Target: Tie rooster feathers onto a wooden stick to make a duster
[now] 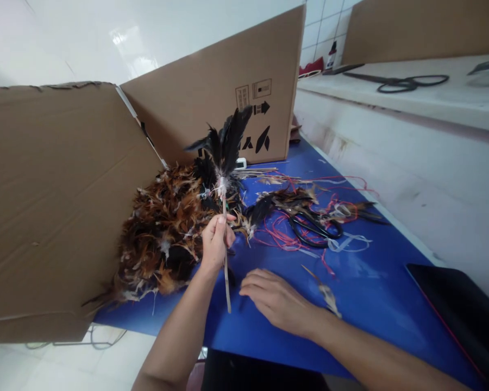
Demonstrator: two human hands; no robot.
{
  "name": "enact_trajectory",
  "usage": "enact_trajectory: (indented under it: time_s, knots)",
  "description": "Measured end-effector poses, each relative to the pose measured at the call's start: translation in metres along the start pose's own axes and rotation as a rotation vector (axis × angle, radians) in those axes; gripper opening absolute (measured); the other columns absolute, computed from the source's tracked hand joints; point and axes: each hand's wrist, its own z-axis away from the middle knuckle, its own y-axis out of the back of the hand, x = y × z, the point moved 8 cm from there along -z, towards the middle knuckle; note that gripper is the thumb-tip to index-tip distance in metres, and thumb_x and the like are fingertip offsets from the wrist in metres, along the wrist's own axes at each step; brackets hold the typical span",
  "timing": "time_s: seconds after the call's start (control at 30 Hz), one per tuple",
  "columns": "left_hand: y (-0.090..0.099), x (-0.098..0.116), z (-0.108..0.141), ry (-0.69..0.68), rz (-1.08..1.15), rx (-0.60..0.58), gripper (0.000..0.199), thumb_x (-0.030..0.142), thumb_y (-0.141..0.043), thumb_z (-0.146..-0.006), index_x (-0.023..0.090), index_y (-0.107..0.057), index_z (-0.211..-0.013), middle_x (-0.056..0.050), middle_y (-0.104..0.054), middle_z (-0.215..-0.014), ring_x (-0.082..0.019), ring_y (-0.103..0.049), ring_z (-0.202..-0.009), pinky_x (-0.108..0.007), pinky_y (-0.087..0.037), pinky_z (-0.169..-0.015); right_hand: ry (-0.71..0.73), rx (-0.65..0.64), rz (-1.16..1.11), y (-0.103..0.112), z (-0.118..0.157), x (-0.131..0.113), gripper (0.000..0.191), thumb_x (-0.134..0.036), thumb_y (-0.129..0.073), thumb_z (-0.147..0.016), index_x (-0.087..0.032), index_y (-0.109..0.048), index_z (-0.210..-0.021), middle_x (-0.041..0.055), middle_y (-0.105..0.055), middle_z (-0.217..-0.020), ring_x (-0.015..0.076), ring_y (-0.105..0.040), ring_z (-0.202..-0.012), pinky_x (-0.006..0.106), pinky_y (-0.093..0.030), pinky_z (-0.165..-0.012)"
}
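My left hand (pixel 215 239) is closed around a thin stick (pixel 227 293), held nearly upright over the blue table. Black feathers (pixel 228 144) fan out from the stick's top, bound with whitish wrapping. Lower and to the right, my right hand (pixel 273 298) hovers at or just above the tabletop. Its fingers are curled together; whatever they may hold is hidden. A heap of brown and black feathers (pixel 158 222) lies left of my left hand. Black-handled scissors (pixel 330 233) rest among pink string (pixel 275 231) and more feathers. One small pale feather (pixel 329 297) lies beyond my right wrist.
Tall cardboard panels (pixel 212 81) stand behind and left of the blue table (pixel 375 304). Thin sticks (pixel 256 172) lie at the back. A black flat object (pixel 452 309) sits at the right edge. On the white ledge (pixel 464 98) are another pair of scissors (pixel 407 82) and a small bottle (pixel 331 56).
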Motion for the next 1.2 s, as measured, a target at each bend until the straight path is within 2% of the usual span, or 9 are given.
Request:
enact_trajectory:
  time_s: [0.13, 0.27, 0.37, 0.5, 0.8, 0.93, 1.07, 1.13, 1.2]
  knots:
    - [0.001, 0.004, -0.001, -0.005, 0.065, -0.036, 0.03, 0.044, -0.049, -0.086, 0.016, -0.061, -0.085, 0.007, -0.036, -0.04, -0.005, -0.034, -0.036, -0.019, -0.029, -0.041, 0.117, -0.102, 0.13, -0.022, -0.011, -0.016, 0.027, -0.016, -0.042, -0.09, -0.022, -0.06, -0.108, 0.0043, -0.061, -0.118, 0.0197, -0.044, -0.12, 0.039, -0.036, -0.097]
    - [0.005, 0.006, -0.003, -0.013, 0.11, -0.03, 0.031, 0.044, -0.051, -0.085, 0.016, -0.062, -0.083, 0.007, -0.035, -0.039, -0.005, -0.032, -0.035, -0.018, -0.027, -0.039, 0.235, -0.176, 0.226, -0.042, -0.026, -0.023, 0.027, -0.025, -0.042, -0.091, -0.024, -0.061, -0.11, 0.0031, -0.059, -0.122, 0.0202, -0.033, -0.13, 0.044, -0.025, -0.107]
    - [0.01, 0.006, -0.005, -0.022, 0.127, -0.004, 0.031, 0.046, -0.052, -0.084, 0.016, -0.062, -0.082, 0.007, -0.035, -0.039, -0.005, -0.033, -0.035, -0.018, -0.029, -0.04, 0.178, -0.191, 0.259, -0.048, -0.036, -0.01, 0.034, -0.035, -0.042, -0.091, -0.023, -0.057, -0.119, 0.0045, -0.056, -0.128, 0.0228, -0.031, -0.132, 0.046, -0.021, -0.109]
    - [0.013, 0.006, -0.006, -0.032, 0.144, 0.001, 0.031, 0.045, -0.052, -0.084, 0.016, -0.061, -0.082, 0.008, -0.035, -0.04, -0.005, -0.033, -0.035, -0.019, -0.029, -0.041, 0.063, -0.181, 0.302, -0.046, -0.039, 0.016, 0.047, -0.043, -0.041, -0.091, -0.02, -0.048, -0.131, 0.007, -0.048, -0.137, 0.0244, -0.03, -0.133, 0.047, -0.02, -0.109]
    - [0.012, -0.002, -0.004, 0.01, 0.115, -0.005, 0.033, 0.048, -0.051, -0.083, 0.017, -0.061, -0.083, 0.007, -0.037, -0.04, -0.006, -0.035, -0.036, -0.019, -0.031, -0.043, -0.055, -0.103, 0.399, -0.019, -0.035, 0.062, 0.042, -0.038, -0.044, -0.091, -0.021, -0.049, -0.13, 0.007, -0.047, -0.138, 0.0245, -0.037, -0.13, 0.049, -0.024, -0.107]
    - [0.012, -0.009, -0.006, 0.004, 0.108, -0.002, 0.034, 0.049, -0.051, -0.084, 0.016, -0.061, -0.083, 0.008, -0.036, -0.039, -0.005, -0.034, -0.035, -0.019, -0.031, -0.042, -0.046, -0.029, 0.395, 0.0, -0.035, 0.071, 0.032, -0.027, -0.044, -0.091, -0.018, -0.059, -0.118, 0.0095, -0.056, -0.128, 0.0241, -0.046, -0.122, 0.046, -0.034, -0.102]
    - [0.013, -0.014, -0.008, 0.001, 0.108, -0.009, 0.033, 0.048, -0.05, -0.084, 0.016, -0.061, -0.083, 0.008, -0.037, -0.039, -0.005, -0.033, -0.034, -0.019, -0.031, -0.041, -0.152, 0.109, 0.335, 0.038, -0.024, 0.076, 0.026, -0.022, -0.041, -0.092, -0.018, -0.065, -0.102, 0.0094, -0.064, -0.108, 0.0202, -0.058, -0.102, 0.039, -0.044, -0.092]
    - [0.015, -0.015, -0.009, -0.008, 0.11, 0.001, 0.033, 0.047, -0.05, -0.084, 0.016, -0.061, -0.082, 0.008, -0.036, -0.038, -0.005, -0.033, -0.034, -0.019, -0.031, -0.041, -0.262, 0.172, 0.363, 0.061, -0.013, 0.08, 0.024, -0.028, -0.045, -0.09, -0.018, -0.064, -0.101, 0.0099, -0.063, -0.102, 0.0219, -0.058, -0.098, 0.04, -0.046, -0.088]
    - [0.016, -0.016, -0.009, -0.007, 0.106, 0.014, 0.033, 0.047, -0.05, -0.084, 0.016, -0.061, -0.082, 0.008, -0.036, -0.038, -0.005, -0.033, -0.034, -0.019, -0.031, -0.041, -0.354, 0.163, 0.425, 0.076, 0.0, 0.083, 0.031, -0.039, -0.053, -0.084, -0.018, -0.062, -0.106, 0.0112, -0.061, -0.103, 0.0257, -0.057, -0.099, 0.044, -0.046, -0.088]
